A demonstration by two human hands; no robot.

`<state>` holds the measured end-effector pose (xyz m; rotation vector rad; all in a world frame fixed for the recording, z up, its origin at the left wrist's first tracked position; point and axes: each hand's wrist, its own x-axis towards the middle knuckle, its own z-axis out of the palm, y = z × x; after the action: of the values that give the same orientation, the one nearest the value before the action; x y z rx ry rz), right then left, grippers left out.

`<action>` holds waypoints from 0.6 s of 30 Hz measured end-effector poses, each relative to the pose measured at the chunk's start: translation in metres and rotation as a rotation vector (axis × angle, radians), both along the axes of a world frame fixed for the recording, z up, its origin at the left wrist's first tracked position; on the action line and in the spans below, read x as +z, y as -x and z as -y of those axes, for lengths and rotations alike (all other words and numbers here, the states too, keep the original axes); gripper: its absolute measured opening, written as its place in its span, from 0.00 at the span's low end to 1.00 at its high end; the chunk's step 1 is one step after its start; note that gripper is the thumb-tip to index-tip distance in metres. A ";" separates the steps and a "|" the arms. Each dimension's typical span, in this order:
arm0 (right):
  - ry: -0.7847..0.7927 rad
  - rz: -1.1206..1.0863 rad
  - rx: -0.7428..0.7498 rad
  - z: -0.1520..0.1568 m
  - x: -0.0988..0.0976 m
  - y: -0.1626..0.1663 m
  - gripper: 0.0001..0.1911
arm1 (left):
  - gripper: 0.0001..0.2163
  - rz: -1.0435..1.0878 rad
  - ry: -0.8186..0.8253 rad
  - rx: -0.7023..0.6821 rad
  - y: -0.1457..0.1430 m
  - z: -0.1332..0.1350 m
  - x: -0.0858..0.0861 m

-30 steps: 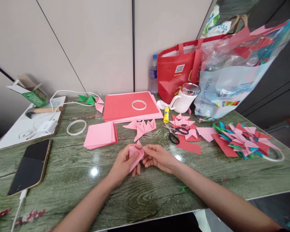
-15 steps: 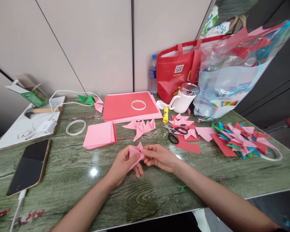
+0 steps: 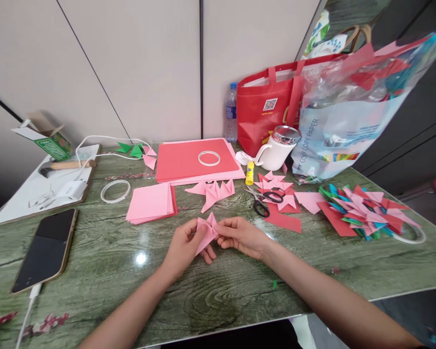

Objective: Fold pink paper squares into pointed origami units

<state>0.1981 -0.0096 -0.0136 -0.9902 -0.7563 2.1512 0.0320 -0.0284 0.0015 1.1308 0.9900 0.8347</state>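
Observation:
A piece of folded pink paper (image 3: 206, 233), with pointed flaps at its top, is held between my two hands above the table. My left hand (image 3: 187, 243) is closed on its left side, the thumb lying across the front. At the right edge, my right hand (image 3: 240, 236) pinches the paper between thumb and fingers. Just beyond the hands lie folded pink pieces (image 3: 215, 193). A stack of pink paper squares (image 3: 148, 203) lies to the left. Scissors (image 3: 263, 199) with black handles rest on the right beside pink and red paper.
Right of the hands lies a heap of coloured folded pieces (image 3: 366, 211). A white mug (image 3: 276, 151), glue stick (image 3: 250, 173) and red bag (image 3: 261, 116) stand behind. Red sheets (image 3: 181, 162) carry a tape roll (image 3: 209, 152). A phone (image 3: 45, 249) lies at left.
The flaps at the top of the folded pink paper look slightly more spread. Both hands keep their hold in nearly the same place.

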 end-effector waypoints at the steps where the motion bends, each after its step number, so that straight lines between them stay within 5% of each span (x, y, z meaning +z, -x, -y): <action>1: -0.001 0.003 0.003 0.000 0.000 0.000 0.13 | 0.10 0.011 -0.006 0.007 0.000 0.000 0.001; 18: -0.049 0.039 0.054 0.001 -0.001 -0.001 0.15 | 0.09 0.006 -0.002 -0.053 0.002 0.001 0.010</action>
<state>0.1991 -0.0107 -0.0146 -0.9991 -0.8596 2.1545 0.0296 -0.0297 0.0111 1.1511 0.9501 0.7964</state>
